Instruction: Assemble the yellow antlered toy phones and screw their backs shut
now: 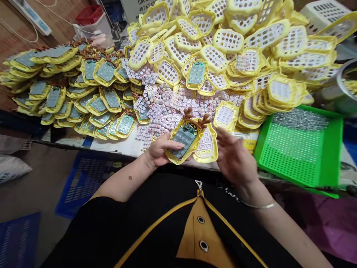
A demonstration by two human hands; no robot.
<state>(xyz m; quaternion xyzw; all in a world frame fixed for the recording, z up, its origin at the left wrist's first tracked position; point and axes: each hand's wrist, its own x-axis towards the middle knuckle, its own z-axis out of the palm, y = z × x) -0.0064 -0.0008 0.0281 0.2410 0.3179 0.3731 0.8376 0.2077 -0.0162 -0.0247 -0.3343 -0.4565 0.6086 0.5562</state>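
Note:
My left hand (161, 149) is closed on a yellow toy phone shell (182, 140), its thumb lying across the grey-green circuit board. Brown antlers (196, 118) stick out from the top of this shell. Just right of it, and partly behind it, is a second yellow shell with a white keypad (206, 143); what supports it is hidden. My right hand (235, 158) is beside that second shell, somewhat blurred, its fingers stretched out and nothing visible in them. Loose white keypads (167, 106) lie in a heap beyond both hands.
Stacked shells with boards (102, 100) cover the table's left side. Yellow shells with perforated white faces (214, 56) are piled at the back. A green tray (298, 149) of small metal parts stands at right. Blue crates (80, 182) lie on the floor at left.

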